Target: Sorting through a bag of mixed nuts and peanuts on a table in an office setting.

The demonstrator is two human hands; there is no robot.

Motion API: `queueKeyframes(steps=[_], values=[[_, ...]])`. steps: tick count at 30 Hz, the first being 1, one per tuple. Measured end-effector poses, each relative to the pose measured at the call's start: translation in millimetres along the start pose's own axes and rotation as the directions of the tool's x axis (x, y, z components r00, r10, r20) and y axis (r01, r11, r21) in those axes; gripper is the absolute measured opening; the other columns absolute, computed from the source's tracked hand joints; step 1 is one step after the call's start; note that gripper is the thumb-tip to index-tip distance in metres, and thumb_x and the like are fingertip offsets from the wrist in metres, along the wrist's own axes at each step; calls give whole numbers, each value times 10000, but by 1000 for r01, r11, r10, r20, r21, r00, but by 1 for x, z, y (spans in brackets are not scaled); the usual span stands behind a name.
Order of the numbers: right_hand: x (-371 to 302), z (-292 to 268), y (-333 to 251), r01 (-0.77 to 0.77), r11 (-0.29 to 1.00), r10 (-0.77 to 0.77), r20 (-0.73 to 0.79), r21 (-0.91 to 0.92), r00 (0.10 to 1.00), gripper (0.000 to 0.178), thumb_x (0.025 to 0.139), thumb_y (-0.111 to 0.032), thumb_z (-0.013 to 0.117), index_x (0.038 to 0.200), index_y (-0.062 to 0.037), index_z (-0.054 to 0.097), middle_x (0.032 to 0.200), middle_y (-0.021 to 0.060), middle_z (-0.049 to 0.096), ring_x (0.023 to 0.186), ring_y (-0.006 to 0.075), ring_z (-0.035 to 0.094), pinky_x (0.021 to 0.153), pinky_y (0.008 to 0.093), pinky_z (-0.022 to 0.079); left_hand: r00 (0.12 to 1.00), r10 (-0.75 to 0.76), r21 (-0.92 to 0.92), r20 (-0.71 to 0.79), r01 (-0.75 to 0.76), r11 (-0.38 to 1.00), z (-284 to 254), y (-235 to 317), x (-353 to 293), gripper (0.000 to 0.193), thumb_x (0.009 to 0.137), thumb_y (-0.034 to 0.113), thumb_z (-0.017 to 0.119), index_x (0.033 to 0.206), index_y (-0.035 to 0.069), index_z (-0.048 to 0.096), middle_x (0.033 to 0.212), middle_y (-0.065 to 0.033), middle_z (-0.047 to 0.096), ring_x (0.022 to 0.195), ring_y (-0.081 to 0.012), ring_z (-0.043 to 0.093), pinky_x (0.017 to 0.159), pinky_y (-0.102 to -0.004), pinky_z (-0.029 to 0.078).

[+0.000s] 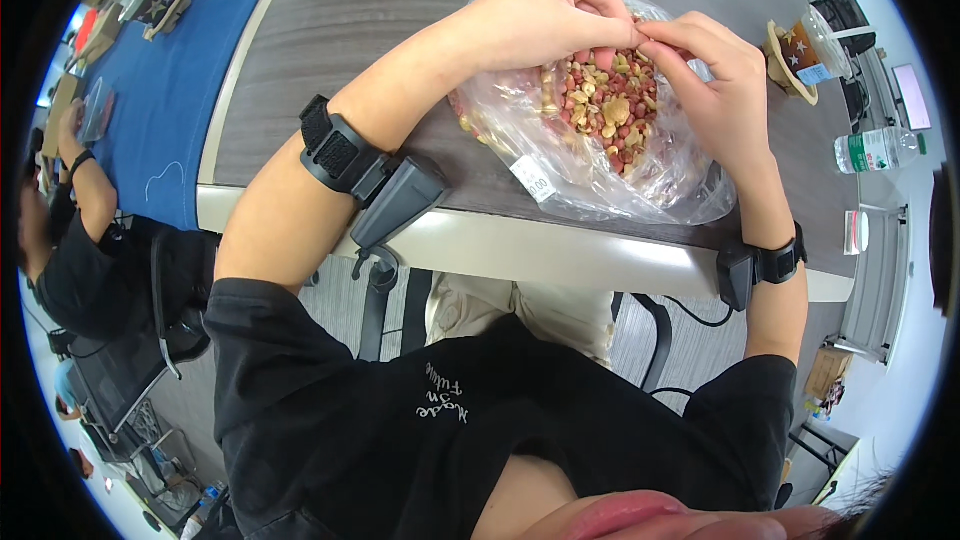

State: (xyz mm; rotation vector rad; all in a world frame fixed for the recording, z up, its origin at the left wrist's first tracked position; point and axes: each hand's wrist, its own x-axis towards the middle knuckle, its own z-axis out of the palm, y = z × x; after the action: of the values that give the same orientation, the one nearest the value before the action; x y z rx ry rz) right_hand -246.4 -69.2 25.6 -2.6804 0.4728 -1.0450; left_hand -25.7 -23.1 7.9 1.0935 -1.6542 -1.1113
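A clear plastic bag [570,175] lies spread on the table, its mouth facing up. Inside it is a heap of peanuts [625,115], some with red skins and some pale and bare. Over the far part of the heap, my left hand [560,15] and my right hand [715,70] meet fingertip to fingertip. Each is closed in a pinch of thumb and forefinger. Whatever sits between the fingertips is too small and covered to make out. A white price label [532,180] is stuck on the bag's near left side.
On the right of the grey-brown table [330,30] stand a drink cup in a carrier [805,55], a water bottle [880,150] and a small white container [855,233]. Leftward, another person [85,230] sits at a blue-covered table [215,50]. Dark devices [400,200] are strapped to my forearms.
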Motion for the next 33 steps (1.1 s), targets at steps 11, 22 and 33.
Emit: queueKeyframes(steps=[11, 22, 33], values=[[-2, -2, 2, -116, 987, 111, 49, 109, 993, 161, 888, -26, 723, 1042, -2, 766, 840, 75, 717, 752, 145, 681, 685, 252, 523, 999, 17, -15, -34, -18, 1000, 3, -4, 1, 177, 944, 130, 642, 932, 0, 762, 723, -25, 686, 662, -60, 621, 619, -209, 484], [-2, 0, 4, -181, 966, 179, 30, 186, 983, 141, 905, -35, 726, 1037, 7, 753, 865, 66, 723, 771, 126, 684, 717, 247, 531, 1000, 7, -34, -22, -7, 999, 2, 5, -2, 196, 953, 188, 676, 921, 18, 768, 716, -15, 681, 637, -50, 578, 601, -207, 460], [-6, 4, 5, -403, 807, 435, 27, 433, 900, 127, 889, -54, 766, 999, 3, 740, 922, 32, 745, 848, 74, 685, 742, 216, 535, 1000, 12, -37, -20, -13, 999, 0, 2, -1, 211, 950, 243, 722, 952, 42, 788, 732, -3, 689, 653, -37, 581, 600, -197, 460]])
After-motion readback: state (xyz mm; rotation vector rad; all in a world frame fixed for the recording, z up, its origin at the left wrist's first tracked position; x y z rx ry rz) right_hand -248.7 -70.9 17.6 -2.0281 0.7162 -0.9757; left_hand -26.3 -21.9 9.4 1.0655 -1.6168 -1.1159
